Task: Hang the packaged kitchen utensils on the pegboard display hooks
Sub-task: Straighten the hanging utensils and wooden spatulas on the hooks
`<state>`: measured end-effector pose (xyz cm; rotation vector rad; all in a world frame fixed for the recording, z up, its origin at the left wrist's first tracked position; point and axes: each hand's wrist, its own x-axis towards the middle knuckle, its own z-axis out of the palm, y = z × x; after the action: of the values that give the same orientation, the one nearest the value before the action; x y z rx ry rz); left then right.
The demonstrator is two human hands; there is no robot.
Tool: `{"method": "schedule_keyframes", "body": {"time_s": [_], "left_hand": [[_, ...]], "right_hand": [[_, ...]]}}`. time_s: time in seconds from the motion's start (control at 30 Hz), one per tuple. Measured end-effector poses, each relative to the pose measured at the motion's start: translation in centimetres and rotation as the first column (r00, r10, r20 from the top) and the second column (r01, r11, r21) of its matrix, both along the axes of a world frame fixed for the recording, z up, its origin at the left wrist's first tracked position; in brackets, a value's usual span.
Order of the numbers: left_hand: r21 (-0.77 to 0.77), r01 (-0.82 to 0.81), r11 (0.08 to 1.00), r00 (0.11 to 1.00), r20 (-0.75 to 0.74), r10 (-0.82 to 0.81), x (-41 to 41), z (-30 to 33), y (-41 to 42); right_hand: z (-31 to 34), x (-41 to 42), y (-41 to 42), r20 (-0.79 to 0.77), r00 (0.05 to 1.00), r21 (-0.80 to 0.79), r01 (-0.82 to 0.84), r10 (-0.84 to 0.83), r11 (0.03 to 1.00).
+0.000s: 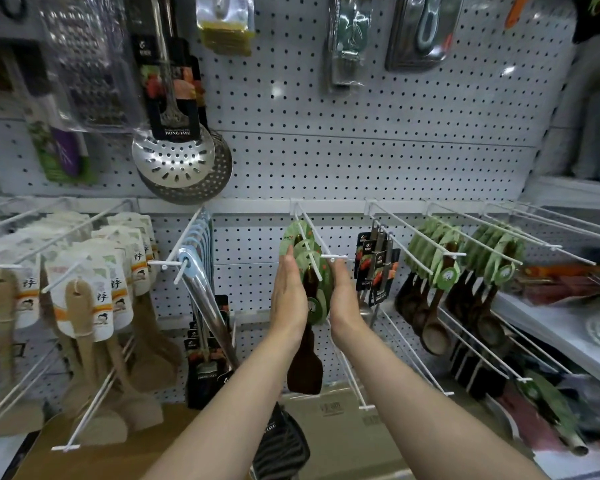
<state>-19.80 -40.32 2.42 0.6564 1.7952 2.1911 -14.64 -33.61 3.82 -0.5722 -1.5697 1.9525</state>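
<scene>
Dark wooden spatulas (305,368) with green card labels (300,242) hang on a white double hook (321,252) at the middle of the pegboard (361,161). My left hand (288,299) lies flat against the left side of the green cards, fingers straight. My right hand (343,296) presses the right side of the same cards, fingers straight, fingertips by the hook's end. The spatula blade hangs below, between my wrists.
Pale wooden spatulas (84,306) fill hooks at the left, a blue-tagged steel utensil (201,292) hangs beside them. Dark ladles with green tags (437,306) hang at the right. Skimmers (177,161) and graters hang above. Cardboard boxes (343,420) sit below.
</scene>
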Motion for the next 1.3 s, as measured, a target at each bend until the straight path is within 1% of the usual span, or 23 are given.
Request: {"method": "schedule_keyframes", "body": {"time_s": [0.17,0.27,0.4,0.5,0.63,0.73,0.83,0.97,1.07,1.2,1.3], "left_hand": [[-0.014,-0.009,1.0,1.0,-0.006,0.009,-0.6,0.5,0.1],[-0.023,-0.013,1.0,1.0,0.008,0.013,-1.6,0.9,0.3],[-0.007,0.004,1.0,0.997,0.071,-0.004,-3.2,1.1,1.2],[-0.005,0.007,1.0,0.994,0.108,-0.007,-3.9,1.3,1.7],[-0.029,-0.015,0.999,0.993,0.117,0.019,-4.4,1.9,2.0],[-0.019,-0.014,1.0,0.993,0.121,0.016,-4.4,2.1,2.1],[-0.001,-0.005,1.0,0.993,0.116,0.006,-4.2,2.1,2.0],[0.025,-0.037,0.999,0.991,0.128,0.033,-3.2,2.2,1.3],[0.031,-0.093,0.995,0.993,0.072,0.09,-1.1,1.7,0.0],[0.052,-0.115,0.992,0.993,-0.025,0.116,2.2,0.2,-1.3],[0.01,-0.117,0.993,0.99,-0.074,0.117,3.9,-0.1,-1.8]], "right_hand": [[-0.3,-0.5,0.8,0.03,0.997,0.002,-0.072,0.072,0.997],[-0.1,-1.0,1.4,0.045,0.995,-0.011,-0.086,0.086,0.996],[0.4,-2.0,2.1,0.066,0.993,-0.053,-0.093,0.096,0.994],[1.0,-2.5,3.0,0.1,0.99,-0.003,-0.105,0.104,0.995],[1.5,-2.9,3.6,0.083,0.987,0.041,-0.141,0.137,0.989],[1.7,-2.9,3.6,0.086,0.986,0.063,-0.151,0.146,0.986],[1.8,-2.8,3.6,0.087,0.986,0.056,-0.148,0.143,0.987],[1.9,-1.7,2.9,0.033,0.996,0.022,-0.089,0.088,0.996],[1.3,0.6,1.4,-0.006,0.999,0.073,-0.048,0.049,0.996],[-1.6,3.0,-0.1,-0.102,0.994,0.149,0.049,-0.034,0.988],[-2.4,3.4,-0.5,-0.101,0.995,0.188,0.034,-0.015,0.982]]}}
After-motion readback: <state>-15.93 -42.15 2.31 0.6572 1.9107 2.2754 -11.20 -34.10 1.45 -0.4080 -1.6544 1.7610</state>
